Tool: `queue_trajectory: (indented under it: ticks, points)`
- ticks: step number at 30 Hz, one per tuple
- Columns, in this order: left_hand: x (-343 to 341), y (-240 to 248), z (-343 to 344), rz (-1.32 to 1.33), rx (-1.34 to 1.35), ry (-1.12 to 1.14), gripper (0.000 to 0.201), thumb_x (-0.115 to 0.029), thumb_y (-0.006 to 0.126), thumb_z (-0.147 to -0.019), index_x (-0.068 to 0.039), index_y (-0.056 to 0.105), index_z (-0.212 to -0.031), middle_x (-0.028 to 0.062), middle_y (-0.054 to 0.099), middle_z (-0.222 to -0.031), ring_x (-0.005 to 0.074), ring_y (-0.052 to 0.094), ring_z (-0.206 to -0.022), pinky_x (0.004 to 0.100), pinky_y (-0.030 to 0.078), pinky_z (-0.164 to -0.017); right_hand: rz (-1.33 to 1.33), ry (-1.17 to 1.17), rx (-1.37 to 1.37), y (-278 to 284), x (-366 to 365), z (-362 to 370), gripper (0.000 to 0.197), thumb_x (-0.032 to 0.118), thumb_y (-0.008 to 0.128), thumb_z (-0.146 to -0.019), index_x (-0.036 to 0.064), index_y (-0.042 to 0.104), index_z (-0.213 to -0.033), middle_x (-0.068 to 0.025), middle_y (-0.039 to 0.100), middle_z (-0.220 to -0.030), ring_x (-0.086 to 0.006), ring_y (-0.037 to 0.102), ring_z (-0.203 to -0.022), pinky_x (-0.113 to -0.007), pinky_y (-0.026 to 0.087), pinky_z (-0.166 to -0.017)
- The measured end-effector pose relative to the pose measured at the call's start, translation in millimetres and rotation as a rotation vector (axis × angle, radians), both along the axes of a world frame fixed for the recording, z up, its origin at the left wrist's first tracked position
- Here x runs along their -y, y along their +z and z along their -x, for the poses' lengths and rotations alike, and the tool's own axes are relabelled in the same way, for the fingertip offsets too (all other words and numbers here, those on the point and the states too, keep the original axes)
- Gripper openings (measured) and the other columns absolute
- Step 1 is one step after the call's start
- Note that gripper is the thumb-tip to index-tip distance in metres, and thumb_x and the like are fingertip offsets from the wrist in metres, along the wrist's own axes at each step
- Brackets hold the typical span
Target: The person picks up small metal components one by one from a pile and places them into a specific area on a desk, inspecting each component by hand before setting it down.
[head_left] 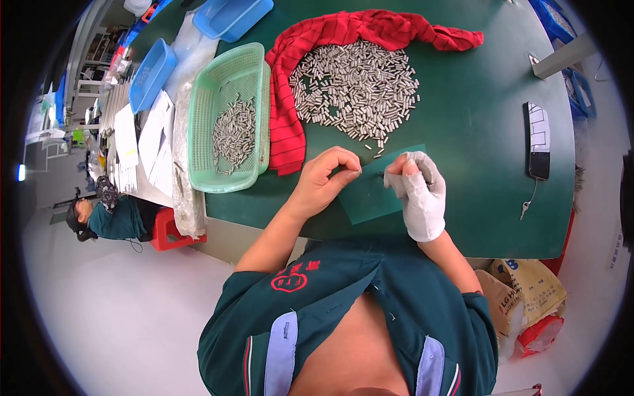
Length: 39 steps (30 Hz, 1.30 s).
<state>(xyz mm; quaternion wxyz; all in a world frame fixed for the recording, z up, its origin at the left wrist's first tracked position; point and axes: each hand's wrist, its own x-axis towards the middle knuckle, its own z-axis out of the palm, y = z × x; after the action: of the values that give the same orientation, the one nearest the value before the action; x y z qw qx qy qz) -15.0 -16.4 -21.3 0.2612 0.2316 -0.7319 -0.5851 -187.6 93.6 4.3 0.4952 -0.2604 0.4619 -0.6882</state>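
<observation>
My bare left hand [325, 179] is closed in a pinch over the near edge of the table, thumb against forefinger. Whatever lies between those fingertips is too small to name. Facing it, my right hand [422, 196] wears a white glove with bare fingertips and is also curled closed. What it may hold is hidden. Under both hands lies a green translucent sheet [367, 203]. Beyond them a large heap of small silvery metal cylinders [356, 82] is spread out, a few loose ones trailing toward my hands. A red striped cloth [288, 125] curves round the heap's left and far sides.
On the left stands a pale green mesh basket [200, 142] partly filled with similar cylinders. Blue trays [151, 74] and papers lie beyond it. A phone [538, 142] with a key on a cord rests at the right. Another person [119, 218] is at far left.
</observation>
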Motion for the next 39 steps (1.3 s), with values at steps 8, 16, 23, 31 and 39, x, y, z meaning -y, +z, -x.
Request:
queue_trajectory:
  ticks: [8, 16, 23, 31, 39]
  points:
    - [-2, 8, 0, 0.141, 0.122, 0.045, 0.008, 0.003, 0.064, -0.086, -0.001, 0.06, -0.092, 0.0069, 0.061, -0.094, 0.0159, 0.059, -0.087, 0.0264, 0.047, -0.077, 0.049, -0.023, 0.013, 4, 1, -1, 0.029, 0.027, 0.053, -0.1, 0.0004, 0.06, -0.093, 0.002, 0.048, -0.068, -0.0066, 0.042, -0.063, -0.023, 0.038, -0.062]
    - [-2, 21, 8, 0.71, 0.462, -0.041, 0.012, -0.001, 0.065, -0.076, -0.004, 0.058, -0.085, 0.0097, 0.059, -0.085, 0.0313, 0.055, -0.08, 0.04, 0.046, -0.072, 0.021, 0.012, -0.002, 11, 12, 1, 0.028, 0.028, 0.052, -0.101, 0.0021, 0.06, -0.093, 0.0024, 0.051, -0.071, -0.0049, 0.043, -0.064, -0.021, 0.036, -0.06]
    - [-4, 23, 24, 0.7, 0.534, -0.106, 0.015, -0.004, 0.068, -0.075, -0.005, 0.058, -0.086, 0.0098, 0.057, -0.081, 0.031, 0.054, -0.081, 0.0406, 0.044, -0.073, -0.037, -0.008, 0.064, 4, 13, 5, 0.027, 0.027, 0.053, -0.101, 0.0028, 0.06, -0.092, 0.0025, 0.053, -0.073, -0.0045, 0.044, -0.065, -0.02, 0.035, -0.059]
    - [-8, 15, 12, 0.628, 0.474, 0.046, 0.015, -0.003, 0.069, -0.075, -0.003, 0.06, -0.086, 0.0096, 0.059, -0.082, 0.0307, 0.055, -0.078, 0.0398, 0.046, -0.069, 0.141, 0.02, 0.286, -9, 18, 7, 0.054, 0.056, 0.051, -0.095, 0.0026, 0.058, -0.087, 0.0034, 0.041, -0.065, -0.008, 0.036, -0.06, -0.024, 0.033, -0.061]
    - [-11, 9, 14, 0.658, 0.416, 0.032, 0.014, 0.002, 0.068, -0.074, -0.001, 0.059, -0.084, 0.0101, 0.058, -0.08, 0.0305, 0.055, -0.076, 0.0397, 0.045, -0.068, 0.167, 0.058, 0.386, -9, 24, 7, 0.066, 0.067, 0.037, -0.094, 0.005, 0.052, -0.079, 0.0012, 0.039, -0.062, -0.012, 0.035, -0.06, -0.027, 0.032, -0.063]
